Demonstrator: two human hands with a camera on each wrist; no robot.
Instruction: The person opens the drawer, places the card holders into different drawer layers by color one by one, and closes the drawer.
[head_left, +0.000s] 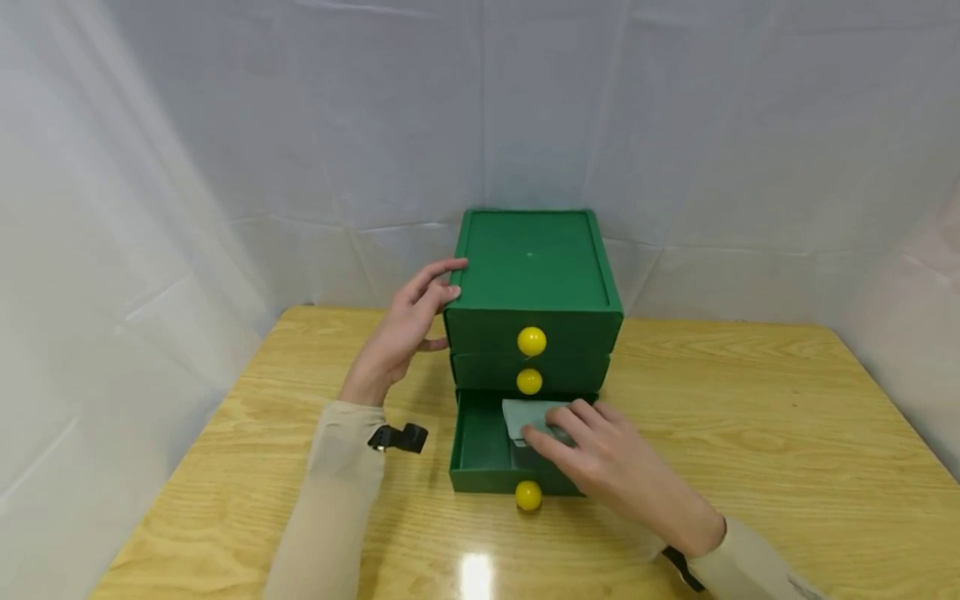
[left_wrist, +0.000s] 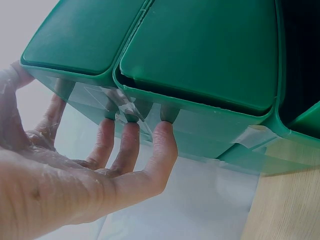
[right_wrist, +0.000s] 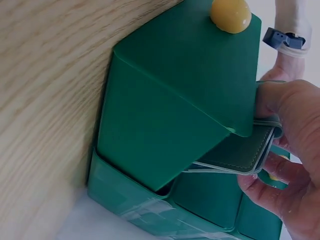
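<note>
A green three-drawer cabinet (head_left: 532, 267) with yellow ball knobs (head_left: 532, 341) stands on a wooden table (head_left: 750, 433). Its bottom drawer (head_left: 480, 454) is pulled out toward me. My right hand (head_left: 570, 433) pinches a flat grey-green wallet (head_left: 528, 415) and holds it over the open drawer's rim. In the right wrist view the wallet (right_wrist: 240, 157) lies between thumb and fingers (right_wrist: 287, 107), just past the drawer's front (right_wrist: 170, 100). My left hand (head_left: 438, 287) rests with straight fingers against the cabinet's upper left side. The left wrist view shows its fingertips (left_wrist: 162, 132) touching the cabinet wall (left_wrist: 200, 50).
White sheeting (head_left: 225, 125) closes in the table at the back and on both sides. The upper two drawers are closed. Bare tabletop lies to the left and right of the cabinet and in front of the drawer's knob (head_left: 528, 495).
</note>
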